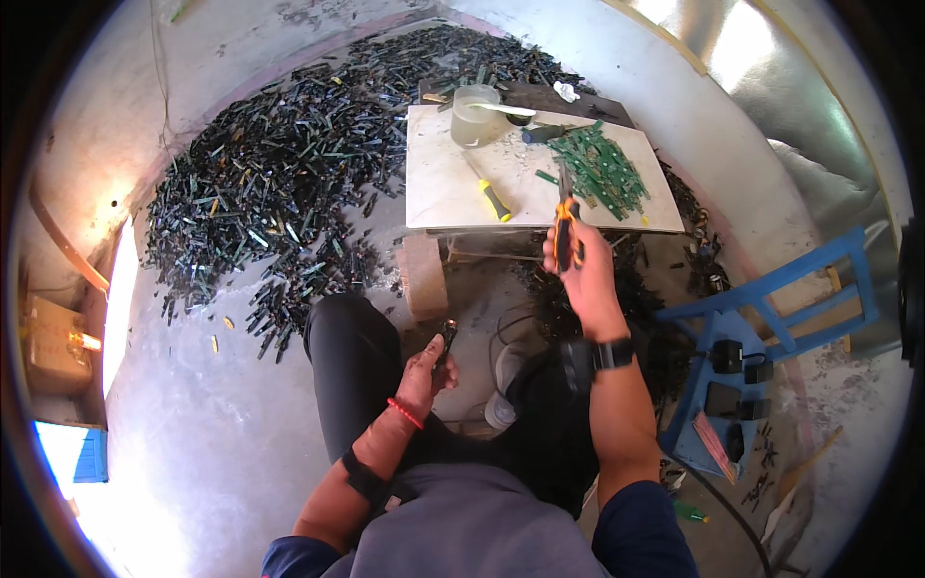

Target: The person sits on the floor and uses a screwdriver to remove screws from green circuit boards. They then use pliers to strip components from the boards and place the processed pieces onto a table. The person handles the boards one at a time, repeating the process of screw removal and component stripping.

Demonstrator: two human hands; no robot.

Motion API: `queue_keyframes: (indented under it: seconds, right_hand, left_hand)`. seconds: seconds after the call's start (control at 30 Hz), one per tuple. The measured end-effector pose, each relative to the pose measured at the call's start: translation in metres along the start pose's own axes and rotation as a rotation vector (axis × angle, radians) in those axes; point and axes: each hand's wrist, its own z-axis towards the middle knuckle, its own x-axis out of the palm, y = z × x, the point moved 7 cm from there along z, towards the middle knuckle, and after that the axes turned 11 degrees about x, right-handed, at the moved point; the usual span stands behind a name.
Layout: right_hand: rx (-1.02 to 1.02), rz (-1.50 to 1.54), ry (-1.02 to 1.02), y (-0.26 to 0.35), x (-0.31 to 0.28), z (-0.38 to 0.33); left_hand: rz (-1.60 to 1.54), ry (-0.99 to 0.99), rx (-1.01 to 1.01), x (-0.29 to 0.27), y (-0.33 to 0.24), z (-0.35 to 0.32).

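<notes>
My right hand (585, 270) is closed around the handles of orange-and-black needle-nose pliers (567, 217), held over the front edge of a low white-topped table (434, 197). The jaws point away from me, beside a pile of green circuit board strips (602, 169). Above my lap, my left hand (424, 376) pinches a small dark, narrow piece (446, 337) with a shiny end; its exact kind is too small to make out. A screwdriver (494, 200) with a yellow-and-grey handle lies on the tabletop, left of the pliers.
A cloudy plastic container (473, 120) stands at the table's back, with a light stick across it. A large heap of dark strips (279, 173) covers the floor at far left. A brick-like block (422, 279) is by the table's front. A blue chair (723, 385) holding black items is at right.
</notes>
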Motion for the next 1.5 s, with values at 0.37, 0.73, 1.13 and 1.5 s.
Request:
queue_keyframes:
  seconds: [0.37,0.73,1.13,1.5]
  right_hand:
    - [0.231,-0.665,0.281,-0.133,-0.001,-0.139]
    - [0.059,-1.359,0.126,-0.152,0.010,-0.132]
    - [-0.026,-1.431,0.061,-0.153,0.014,-0.128]
    - [-0.023,-1.463,0.038,-0.162,0.015,-0.127]
  left_hand:
    - [0.149,-0.141,0.123,-0.003,-0.002,0.008]
    - [0.213,-0.181,0.166,-0.007,-0.004,0.006]
    - [0.234,-0.119,0.165,-0.006,0.000,0.008]
    - [0.384,-0.119,0.217,0.002,-0.004,0.005]
